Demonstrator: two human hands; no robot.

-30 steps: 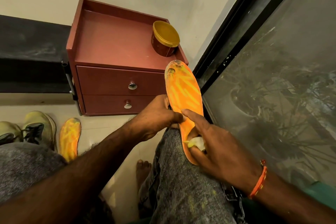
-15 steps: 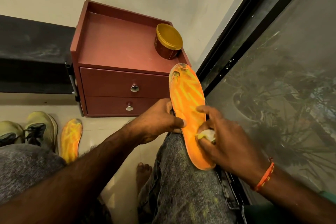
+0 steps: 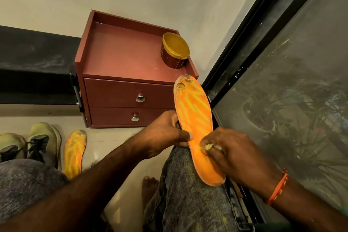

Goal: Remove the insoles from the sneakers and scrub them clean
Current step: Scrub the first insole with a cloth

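1. Head view: a pale tiled floor (image 3: 116,137) runs to a red drawer unit (image 3: 130,73) beside a dark window frame (image 3: 244,47).
2. The orange insole (image 3: 195,118) lies along the right knee, probably for support. The left hand (image 3: 163,133) grips its edge; the right hand (image 3: 231,152) pinches a pale cloth (image 3: 211,146) against it, fingers curled.
3. A second insole (image 3: 74,152) and the sneakers (image 3: 35,141) wait on the floor, well apart. A gold-lidded tub (image 3: 176,50) stands on the unit. Nothing blocks the scrubbing.

Orange insole (image 3: 195,118) propped on knee, toe end worn; second insole (image 3: 74,152) flat on floor beside yellow-green sneakers (image 3: 32,143).
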